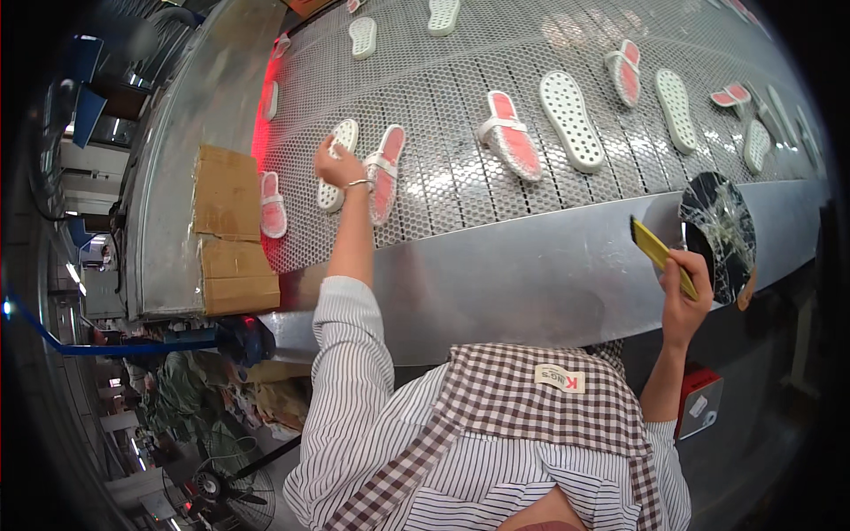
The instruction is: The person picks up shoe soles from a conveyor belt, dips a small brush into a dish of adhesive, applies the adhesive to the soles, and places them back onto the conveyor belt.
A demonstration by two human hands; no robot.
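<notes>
My left hand [339,167] reaches over the metal mesh belt with its fingers bent against a white shoe sole [330,196] that has rows of holes. Close to its right lies a pink-and-white sandal [384,181] with a strap across it. My right hand [689,292], above the metal ledge, grips a brush [657,249] with a flat yellow handle and dark bristles. The brush touches no shoe. Beside that hand sits a dark round dish [719,234] with whitish streaks on its surface.
More soles and sandals are spread over the mesh belt [443,133], among them a strapped sandal [511,146] and a perforated sole [572,124]. Cardboard [232,230] covers the belt's left edge, where red light glows. A smooth metal ledge [496,283] runs along the front.
</notes>
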